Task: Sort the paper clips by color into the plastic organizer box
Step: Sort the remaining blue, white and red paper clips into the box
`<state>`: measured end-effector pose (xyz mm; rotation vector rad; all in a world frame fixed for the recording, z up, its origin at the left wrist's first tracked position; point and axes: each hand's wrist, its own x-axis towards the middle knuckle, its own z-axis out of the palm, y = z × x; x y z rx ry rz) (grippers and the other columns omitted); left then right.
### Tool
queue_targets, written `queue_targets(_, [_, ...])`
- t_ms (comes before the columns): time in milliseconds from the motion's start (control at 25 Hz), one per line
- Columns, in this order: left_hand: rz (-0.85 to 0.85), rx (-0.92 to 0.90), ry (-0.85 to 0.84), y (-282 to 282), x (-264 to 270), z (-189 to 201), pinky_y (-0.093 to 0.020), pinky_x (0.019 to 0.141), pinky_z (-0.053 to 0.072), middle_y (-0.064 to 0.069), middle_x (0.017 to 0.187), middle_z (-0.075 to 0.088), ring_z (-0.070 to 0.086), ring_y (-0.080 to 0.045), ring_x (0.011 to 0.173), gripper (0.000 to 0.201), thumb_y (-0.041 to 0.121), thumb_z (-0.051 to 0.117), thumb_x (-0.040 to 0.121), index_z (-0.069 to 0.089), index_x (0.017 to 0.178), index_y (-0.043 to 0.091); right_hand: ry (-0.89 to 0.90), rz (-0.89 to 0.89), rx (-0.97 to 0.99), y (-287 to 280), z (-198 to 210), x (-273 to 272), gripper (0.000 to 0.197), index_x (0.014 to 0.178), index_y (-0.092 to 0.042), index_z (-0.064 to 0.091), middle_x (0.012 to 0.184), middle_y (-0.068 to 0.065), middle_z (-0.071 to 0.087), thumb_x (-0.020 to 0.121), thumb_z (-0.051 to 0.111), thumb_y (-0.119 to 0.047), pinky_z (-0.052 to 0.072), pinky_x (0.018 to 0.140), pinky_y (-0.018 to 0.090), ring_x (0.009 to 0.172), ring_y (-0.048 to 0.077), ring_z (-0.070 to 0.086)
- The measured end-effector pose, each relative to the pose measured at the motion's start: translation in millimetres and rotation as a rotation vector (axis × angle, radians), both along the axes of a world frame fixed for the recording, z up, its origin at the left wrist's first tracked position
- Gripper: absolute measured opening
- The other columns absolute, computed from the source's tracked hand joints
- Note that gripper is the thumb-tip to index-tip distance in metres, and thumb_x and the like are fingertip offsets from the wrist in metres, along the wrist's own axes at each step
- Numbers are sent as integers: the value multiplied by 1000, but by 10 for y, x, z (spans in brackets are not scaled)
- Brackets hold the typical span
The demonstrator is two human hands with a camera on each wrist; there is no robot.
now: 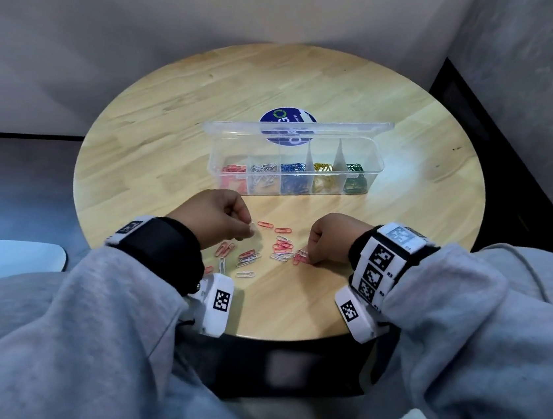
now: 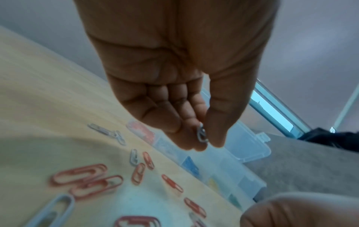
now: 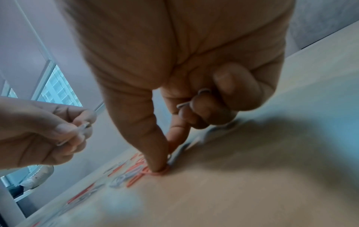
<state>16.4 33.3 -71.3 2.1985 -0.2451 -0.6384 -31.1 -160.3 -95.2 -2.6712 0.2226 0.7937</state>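
Paper clips: a white clip [image 2: 202, 135] is pinched by the left hand [image 1: 214, 216]; a red clip [image 3: 160, 172] is pinched on the table [image 1: 322, 76] by the right hand [image 1: 331, 237], with white ones tucked in its curled fingers. Five colours are already sorted in the box [image 1: 298, 169] at frame centre; only red and white clips [image 1: 280, 243] remain loose below it.

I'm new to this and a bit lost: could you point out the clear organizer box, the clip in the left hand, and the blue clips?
organizer box [image 1: 371, 159], head view, its right end wall.
white clip [image 2: 202, 135], left wrist view, the wire loop pinched at the fingertips.
blue clips [image 1: 293, 176], head view, the pile in the middle compartment.
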Motion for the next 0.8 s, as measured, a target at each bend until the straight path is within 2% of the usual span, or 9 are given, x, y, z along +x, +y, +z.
queue_targets(120, [54, -199, 174, 55, -42, 17, -21, 58, 46, 4, 46, 62, 60, -5, 47, 27, -7, 67, 78, 56, 86, 17, 3, -5, 15, -2, 7, 7, 10, 83, -14, 60, 89, 4, 60, 80, 66, -21, 42, 71, 26, 86, 19, 54])
queue_targets(240, [50, -233, 258, 62, -121, 17, -15, 50, 47, 4, 47, 63, 63, -5, 48, 27, -5, 61, 84, 59, 94, 20, -5, -17, 30, 19, 20, -7, 10, 78, -14, 59, 86, 5, 60, 79, 68, -19, 43, 70, 27, 84, 20, 54])
queue_targets(360, [117, -282, 316, 122, -220, 44, -11, 50, 49, 7, 45, 60, 64, -3, 49, 20, -4, 56, 87, 63, 88, 15, -27, -56, 85, 1, 42, -54, 18, 66, -17, 54, 81, 4, 60, 77, 68, -18, 44, 70, 28, 81, 19, 54])
queue_targets(480, [167, -334, 389, 217, -308, 28, -15, 55, 51, 5, 47, 60, 64, -6, 50, 20, -5, 53, 88, 63, 86, 12, -72, -121, 178, -51, 92, -104, 21, 62, -19, 51, 73, 1, 58, 77, 65, -16, 42, 62, 25, 73, 17, 53])
queue_targets(560, [215, -372, 436, 241, -331, 21, -15, 52, 52, 1, 54, 61, 64, -7, 48, 21, -6, 50, 89, 63, 85, 9, -84, -147, 235, -81, 135, -126, 21, 62, -19, 51, 67, -1, 56, 78, 63, -14, 41, 58, 24, 64, 15, 51])
queue_targets(640, [262, -399, 479, 199, -339, 13, -14, 47, 51, -2, 59, 59, 64, -8, 47, 23, -5, 45, 91, 63, 84, 7, -71, -177, 318, -89, 166, -154, 22, 63, -17, 50, 63, -2, 56, 79, 64, -11, 44, 59, 25, 57, 13, 51])
queue_targets(720, [289, -393, 515, 112, -332, -2, -13, 43, 47, -5, 64, 54, 60, -7, 44, 26, -1, 39, 93, 61, 83, 7, -65, -209, 381, -69, 158, -171, 21, 66, -16, 51, 61, -1, 58, 80, 63, -7, 47, 62, 28, 54, 13, 53])
queue_targets(800, [318, -354, 519, 37, -294, -23, -12, 39, 40, -3, 65, 49, 53, -5, 39, 26, 5, 38, 94, 60, 80, 8, -37, -311, 514, -13, 131, -178, 18, 74, -16, 53, 62, 3, 57, 82, 58, 0, 45, 56, 28, 47, 12, 52])
